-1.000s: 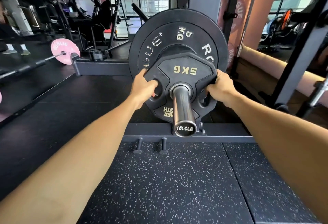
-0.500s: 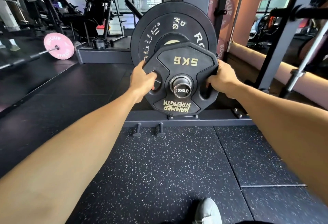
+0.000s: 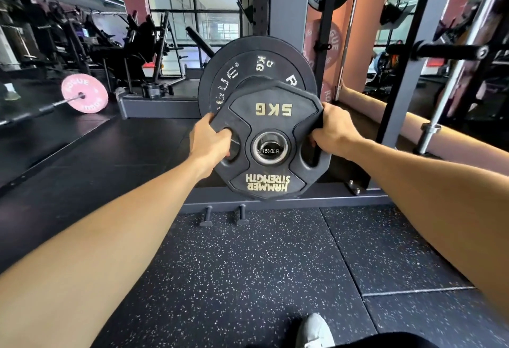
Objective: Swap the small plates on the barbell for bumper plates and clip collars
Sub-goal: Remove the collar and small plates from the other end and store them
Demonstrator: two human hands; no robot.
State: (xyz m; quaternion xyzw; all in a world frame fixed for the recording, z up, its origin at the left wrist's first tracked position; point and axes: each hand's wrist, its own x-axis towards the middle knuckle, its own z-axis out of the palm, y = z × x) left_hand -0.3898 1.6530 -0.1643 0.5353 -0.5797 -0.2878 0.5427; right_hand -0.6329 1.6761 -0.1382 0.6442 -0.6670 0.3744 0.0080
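Observation:
A small black 5 KG grip plate (image 3: 271,121) marked HAMMER STRENGTH is held upright in both hands. My left hand (image 3: 210,139) grips its left handle slot and my right hand (image 3: 332,130) grips its right edge and slot. Through the plate's centre hole shows the barbell sleeve end (image 3: 270,150), stamped 1500LB. Behind it, a larger black bumper plate (image 3: 248,72) sits on the same barbell. No collar is visible on the sleeve.
The rack's base beam (image 3: 330,199) with two short pegs (image 3: 224,215) crosses the speckled rubber floor. Rack uprights (image 3: 407,77) stand at the right, with a steel bar (image 3: 429,132) leaning there. A pink-plated barbell (image 3: 84,93) lies far left. My shoe (image 3: 314,329) is at the bottom.
The small plate has slid outward along the sleeve toward me; the long sleeve seen before is now only an end face inside the plate's hole. Both hands kept their grip.

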